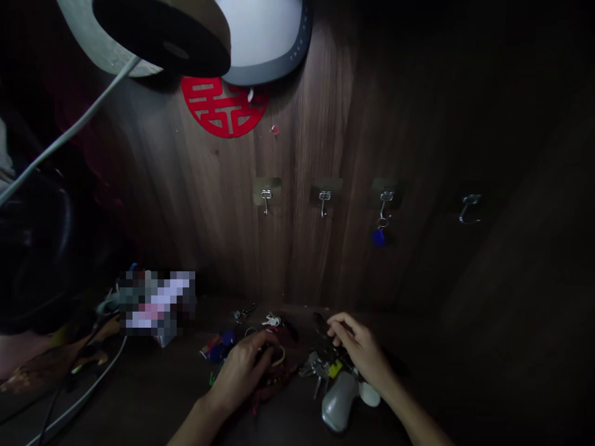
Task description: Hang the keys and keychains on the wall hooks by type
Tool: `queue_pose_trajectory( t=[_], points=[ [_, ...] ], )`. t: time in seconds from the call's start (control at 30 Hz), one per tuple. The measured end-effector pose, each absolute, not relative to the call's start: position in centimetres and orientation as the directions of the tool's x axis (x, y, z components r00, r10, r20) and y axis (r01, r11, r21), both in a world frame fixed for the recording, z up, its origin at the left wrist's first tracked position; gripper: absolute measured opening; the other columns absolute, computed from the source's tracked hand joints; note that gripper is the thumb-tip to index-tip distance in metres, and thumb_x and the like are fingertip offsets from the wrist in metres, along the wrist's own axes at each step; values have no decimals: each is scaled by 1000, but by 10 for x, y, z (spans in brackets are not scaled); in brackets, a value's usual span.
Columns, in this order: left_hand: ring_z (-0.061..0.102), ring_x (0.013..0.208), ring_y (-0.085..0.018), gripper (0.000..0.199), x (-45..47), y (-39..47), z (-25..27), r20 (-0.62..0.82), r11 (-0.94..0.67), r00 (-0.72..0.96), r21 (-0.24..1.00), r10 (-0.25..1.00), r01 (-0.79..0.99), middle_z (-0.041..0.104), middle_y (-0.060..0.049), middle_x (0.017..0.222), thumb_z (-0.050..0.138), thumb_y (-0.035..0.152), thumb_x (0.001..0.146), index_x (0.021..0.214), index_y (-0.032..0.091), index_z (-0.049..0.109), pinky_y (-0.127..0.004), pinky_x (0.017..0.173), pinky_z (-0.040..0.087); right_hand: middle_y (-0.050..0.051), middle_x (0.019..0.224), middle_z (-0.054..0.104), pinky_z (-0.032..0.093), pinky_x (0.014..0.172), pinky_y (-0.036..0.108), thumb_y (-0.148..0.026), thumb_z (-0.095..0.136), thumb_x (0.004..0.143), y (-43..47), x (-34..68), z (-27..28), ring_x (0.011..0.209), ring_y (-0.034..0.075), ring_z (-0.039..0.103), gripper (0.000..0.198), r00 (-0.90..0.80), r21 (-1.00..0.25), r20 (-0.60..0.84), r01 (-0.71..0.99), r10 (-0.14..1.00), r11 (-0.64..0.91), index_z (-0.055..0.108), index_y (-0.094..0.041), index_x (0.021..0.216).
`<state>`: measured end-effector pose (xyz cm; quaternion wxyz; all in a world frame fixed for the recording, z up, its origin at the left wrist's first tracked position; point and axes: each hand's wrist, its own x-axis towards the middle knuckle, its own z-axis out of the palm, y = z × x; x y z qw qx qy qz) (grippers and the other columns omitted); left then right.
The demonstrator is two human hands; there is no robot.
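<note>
One bare left hand (245, 362) at seven o'clock, curled over dark-red tangled bundle (280, 373); bare right hand (359, 347) at five, bent near silver metal keys (317, 367). Cannot tell either grip.

Dim light, brown wood-grain wall (302, 142) toward twelve o'clock, dark tabletop (283, 430) at six, deeper gloom toward three

Looks like someone's home tbh, a pretty dim corner of it. Wood-grain wall (297, 260) with stick-on hooks (324, 196), a blue tag (379, 237) dangling off one, red cutout decoration (225, 104) on the left, caps (260, 37) above that, loose keys (318, 367) on the dark counter (153, 396).
</note>
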<state>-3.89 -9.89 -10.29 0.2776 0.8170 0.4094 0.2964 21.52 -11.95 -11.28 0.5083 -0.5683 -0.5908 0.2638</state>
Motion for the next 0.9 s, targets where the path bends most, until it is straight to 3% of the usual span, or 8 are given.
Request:
queue_pose_trajectory(
  t=[0.13,0.27,0.5,0.67,0.9],
  points=[
    [63,92,-18,19,-63,-82,-99,341,-421,254,648,905,634,69,-1,94,43,28,86,91,24,61,-27,84,45,-1,67,66,44,56,24,-41,50,82,-122,210,-118,61,17,61,22,41,-774,298,596,954,216,64,-25,75],
    [65,90,-19,20,-86,-67,-98,315,-279,98,607,944,744,70,-2,93,41,28,85,91,23,60,-27,80,46,-2,69,68,43,57,25,-37,51,81,-124,209,-117,61,18,61,19,25,-733,320,640,947,231,66,-28,74],
    [64,95,-18,22,-103,-62,-104,144,-211,157,562,977,800,71,-3,98,46,19,80,91,22,64,-25,82,44,0,74,68,44,61,27,-36,48,82,-123,211,-118,68,20,62,19,-4,-720,303,654,953,232,64,-28,75],
    [61,98,-18,25,-104,-61,-105,141,-249,205,532,968,809,69,-6,100,46,13,75,91,18,65,-27,86,43,0,76,67,44,64,28,-33,46,83,-123,212,-120,73,20,62,19,-31,-688,317,680,948,252,64,-27,76],
    [64,85,-18,19,-105,-61,-105,158,-220,157,577,975,786,70,-4,88,46,19,76,84,20,64,-25,76,45,0,80,67,43,68,29,-27,44,84,-124,212,-119,77,20,62,19,-71,-641,295,725,953,252,62,-27,79]
  ],
)
